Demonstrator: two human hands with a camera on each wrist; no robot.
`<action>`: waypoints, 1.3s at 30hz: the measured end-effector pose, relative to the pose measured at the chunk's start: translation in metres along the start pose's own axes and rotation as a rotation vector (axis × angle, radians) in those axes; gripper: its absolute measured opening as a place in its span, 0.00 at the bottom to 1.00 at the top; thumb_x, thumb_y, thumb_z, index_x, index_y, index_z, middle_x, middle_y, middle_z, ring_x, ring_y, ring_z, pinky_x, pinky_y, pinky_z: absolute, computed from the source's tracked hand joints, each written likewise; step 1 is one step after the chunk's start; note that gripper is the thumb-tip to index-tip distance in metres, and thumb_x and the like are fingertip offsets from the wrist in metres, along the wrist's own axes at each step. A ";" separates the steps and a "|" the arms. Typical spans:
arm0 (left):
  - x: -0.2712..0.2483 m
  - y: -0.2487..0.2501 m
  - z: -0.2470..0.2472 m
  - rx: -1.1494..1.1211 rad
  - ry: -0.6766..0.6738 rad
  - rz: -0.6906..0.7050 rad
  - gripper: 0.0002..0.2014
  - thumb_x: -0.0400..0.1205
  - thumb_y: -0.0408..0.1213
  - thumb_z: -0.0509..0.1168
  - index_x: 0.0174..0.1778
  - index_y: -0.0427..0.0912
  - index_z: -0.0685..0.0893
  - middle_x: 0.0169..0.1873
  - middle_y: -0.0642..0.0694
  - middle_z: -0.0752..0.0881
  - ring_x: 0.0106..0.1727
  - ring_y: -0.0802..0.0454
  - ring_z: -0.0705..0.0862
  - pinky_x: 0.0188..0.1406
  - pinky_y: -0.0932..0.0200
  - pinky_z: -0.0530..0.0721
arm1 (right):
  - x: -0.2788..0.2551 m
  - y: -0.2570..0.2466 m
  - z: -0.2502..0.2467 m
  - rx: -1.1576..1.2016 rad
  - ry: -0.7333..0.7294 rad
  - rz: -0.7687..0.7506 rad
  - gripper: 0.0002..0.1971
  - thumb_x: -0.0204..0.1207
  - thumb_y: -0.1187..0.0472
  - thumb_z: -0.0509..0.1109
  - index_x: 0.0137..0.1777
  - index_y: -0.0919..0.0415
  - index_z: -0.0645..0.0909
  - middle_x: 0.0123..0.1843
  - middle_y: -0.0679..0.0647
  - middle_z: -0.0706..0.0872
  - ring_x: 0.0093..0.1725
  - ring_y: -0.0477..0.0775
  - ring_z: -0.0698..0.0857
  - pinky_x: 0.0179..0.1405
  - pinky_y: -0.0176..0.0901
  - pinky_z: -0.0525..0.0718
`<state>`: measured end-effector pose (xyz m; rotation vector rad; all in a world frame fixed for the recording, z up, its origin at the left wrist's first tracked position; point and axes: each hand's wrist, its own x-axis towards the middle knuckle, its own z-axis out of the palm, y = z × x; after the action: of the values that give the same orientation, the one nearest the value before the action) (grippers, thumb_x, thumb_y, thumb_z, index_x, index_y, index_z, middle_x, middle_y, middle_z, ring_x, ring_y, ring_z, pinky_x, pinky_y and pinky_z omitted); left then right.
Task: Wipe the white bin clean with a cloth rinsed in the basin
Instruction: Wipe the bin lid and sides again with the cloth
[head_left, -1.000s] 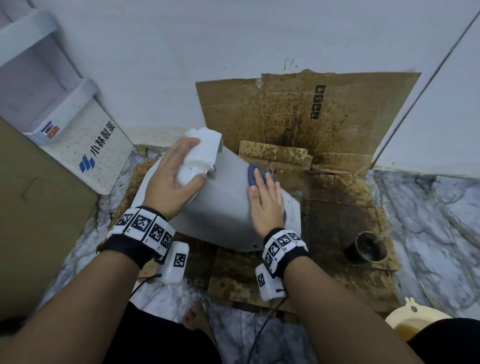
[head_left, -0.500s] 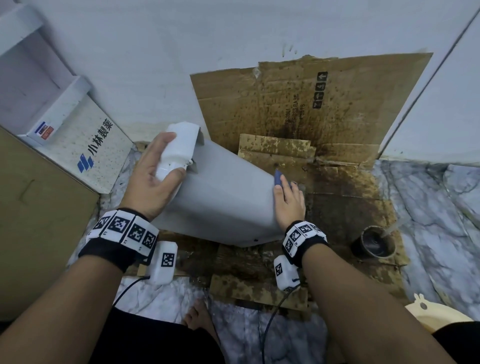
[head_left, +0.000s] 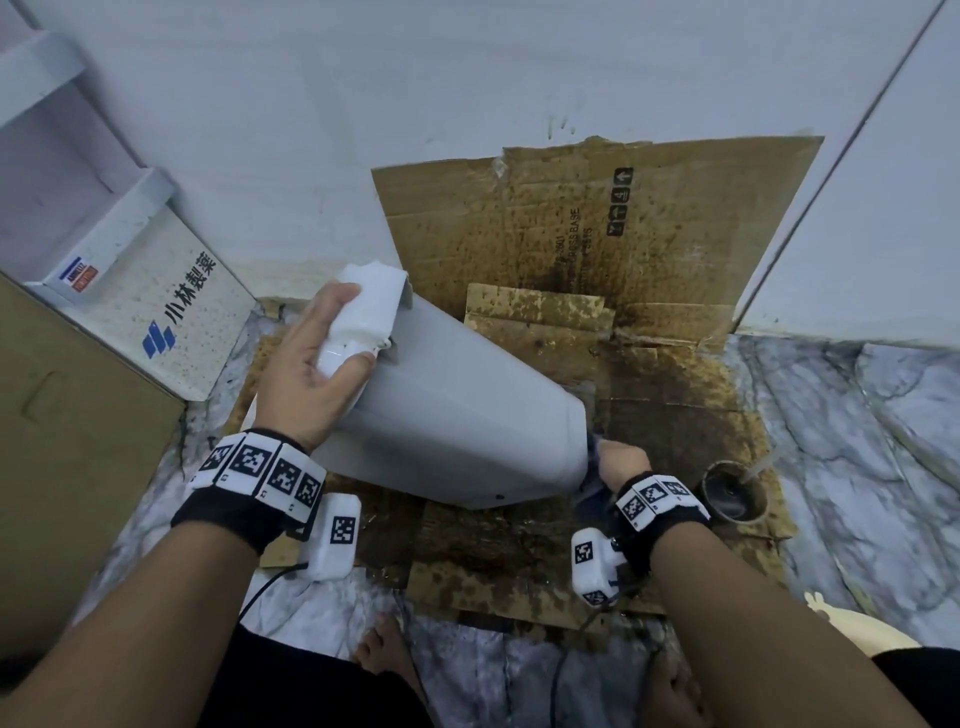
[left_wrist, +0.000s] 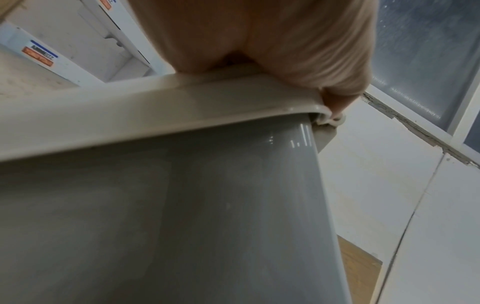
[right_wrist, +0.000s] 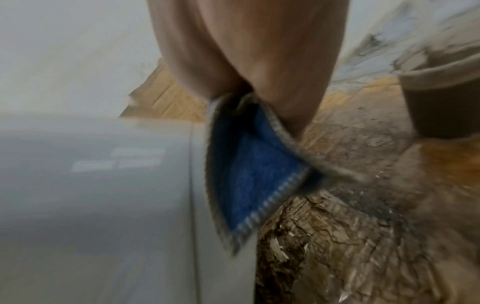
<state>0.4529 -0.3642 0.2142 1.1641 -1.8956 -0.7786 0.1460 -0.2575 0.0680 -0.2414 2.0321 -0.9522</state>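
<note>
A: White bin (head_left: 447, 415) is tipped over on the stained cardboard (head_left: 675, 395) on the floor, lid end up toward the left, base down at the right. What worries you?

B: Start at the left. The left hand (head_left: 306, 384) has its grip wrapped over the bin's lid (head_left: 363, 312), fingers and thumb curled round it. The whole tilt hangs on that one hold, and the wrist view shows a glossy plastic wall. If the lid flexes or the hold slides, I'd expect the bin to roll or drop back.

A: And the right side?

B: The right hand (head_left: 621, 462) grips the blue cloth (right_wrist: 249, 170) down by the base corner, the cloth pinched and trailing just beside the wet, dirty cardboard. If it drags there it could pick up grime and smear it back onto the bin.

A: Anything further right?

B: A dark cup (head_left: 735, 491) with something standing in it sits near that wrist; a wide stroke could knock it over. The cream basin (head_left: 852, 626) is only partly in view at the lower right, so rinsing means a reach past that cup.
</note>
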 end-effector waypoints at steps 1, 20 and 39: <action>-0.002 0.001 0.000 0.014 0.003 0.001 0.28 0.72 0.47 0.64 0.70 0.70 0.71 0.70 0.60 0.74 0.65 0.57 0.76 0.56 0.69 0.74 | 0.000 -0.006 -0.006 -0.015 0.038 0.016 0.23 0.86 0.60 0.57 0.80 0.61 0.66 0.73 0.62 0.79 0.70 0.61 0.79 0.65 0.49 0.76; -0.010 -0.006 -0.005 -0.070 0.001 0.040 0.28 0.72 0.51 0.65 0.70 0.74 0.71 0.78 0.63 0.69 0.80 0.66 0.64 0.82 0.53 0.64 | -0.094 -0.116 0.126 -0.324 -0.178 -1.025 0.29 0.82 0.41 0.39 0.80 0.42 0.64 0.78 0.49 0.72 0.78 0.51 0.67 0.77 0.55 0.61; -0.009 -0.013 -0.012 -0.138 -0.022 -0.012 0.28 0.72 0.47 0.65 0.70 0.69 0.74 0.79 0.55 0.70 0.80 0.58 0.66 0.81 0.40 0.65 | -0.002 -0.024 0.022 -0.210 -0.032 -0.362 0.21 0.88 0.54 0.52 0.73 0.62 0.75 0.71 0.63 0.80 0.69 0.65 0.78 0.63 0.46 0.72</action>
<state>0.4714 -0.3619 0.2077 1.0859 -1.8236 -0.9166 0.1608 -0.2847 0.0785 -0.7543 2.0992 -0.9402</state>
